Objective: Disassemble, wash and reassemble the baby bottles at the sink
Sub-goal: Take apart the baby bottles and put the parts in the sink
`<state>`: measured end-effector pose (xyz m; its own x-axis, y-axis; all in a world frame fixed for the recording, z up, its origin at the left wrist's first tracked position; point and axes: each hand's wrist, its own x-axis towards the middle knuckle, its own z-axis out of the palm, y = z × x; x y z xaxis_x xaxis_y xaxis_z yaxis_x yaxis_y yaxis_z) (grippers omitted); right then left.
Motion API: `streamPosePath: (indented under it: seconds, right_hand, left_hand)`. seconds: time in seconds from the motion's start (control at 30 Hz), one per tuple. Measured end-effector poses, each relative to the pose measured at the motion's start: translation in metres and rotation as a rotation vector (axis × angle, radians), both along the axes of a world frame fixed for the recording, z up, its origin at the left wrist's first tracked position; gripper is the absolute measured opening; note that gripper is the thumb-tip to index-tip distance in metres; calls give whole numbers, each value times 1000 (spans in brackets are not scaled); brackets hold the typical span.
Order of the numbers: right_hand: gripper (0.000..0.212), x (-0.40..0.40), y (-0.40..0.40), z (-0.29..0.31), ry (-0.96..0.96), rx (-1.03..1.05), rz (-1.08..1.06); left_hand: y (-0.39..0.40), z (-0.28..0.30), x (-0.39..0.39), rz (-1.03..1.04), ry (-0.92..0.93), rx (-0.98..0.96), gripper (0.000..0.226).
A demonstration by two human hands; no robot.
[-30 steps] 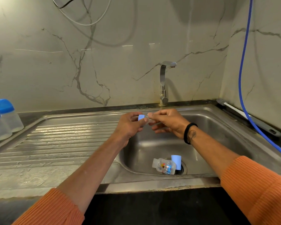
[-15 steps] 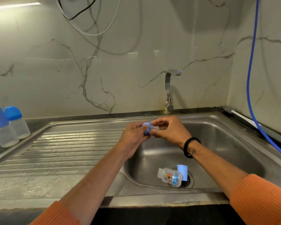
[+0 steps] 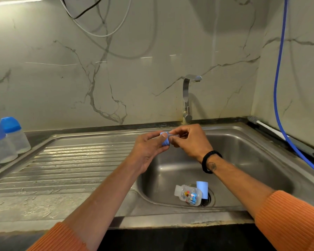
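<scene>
1. The bottle [image 3: 188,194] lies on its side over the sink [image 3: 252,171] drain, the cap [image 3: 202,189] touching it. Clear plastic, likely light and slick when wet; best gripped round the body.
2. Above the basin, the left hand [image 3: 149,149] pinches the blue ring [image 3: 165,141].
3. The right hand [image 3: 190,142] pinches the clear teat [image 3: 174,136], probably soft; pull by its base.
4. Two bottles [image 3: 9,140] stand far left.

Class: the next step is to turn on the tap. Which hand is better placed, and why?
Right, probably. The right hand is just below the tap, while the left hand grips the blue ring further away.
</scene>
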<state>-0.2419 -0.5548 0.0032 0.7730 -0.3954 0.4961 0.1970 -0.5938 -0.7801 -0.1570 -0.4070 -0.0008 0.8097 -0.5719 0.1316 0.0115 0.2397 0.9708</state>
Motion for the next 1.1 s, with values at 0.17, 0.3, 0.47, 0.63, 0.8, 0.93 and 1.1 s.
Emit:
streamPosePath:
  seconds: [0.17,0.3,0.47,0.63,0.8,0.93,1.1]
  right_hand:
    - [7,0,1,-2,-28,25,-48]
    - [8,1,1,-1,-46,81,-68]
    - [5,1,2,-1,-30,189,-40]
    - [15,-6,3,3,39,322,137]
    - [19,-8,5,5,108,432,299]
    - [13,-8,5,3,116,508,345]
    - [11,-11,3,1,105,455,291]
  left_hand:
    - [0,1,-6,-15,-4,-5,38]
    - [-2,1,-9,4,-8,4,42]
    - [0,0,-11,35,-44,4,40]
    - [4,2,-10,79,-29,18,43]
    - [8,4,-8,87,24,2,46]
    - [10,4,-8,71,59,-31,44]
    - [10,1,-12,49,32,13,42]
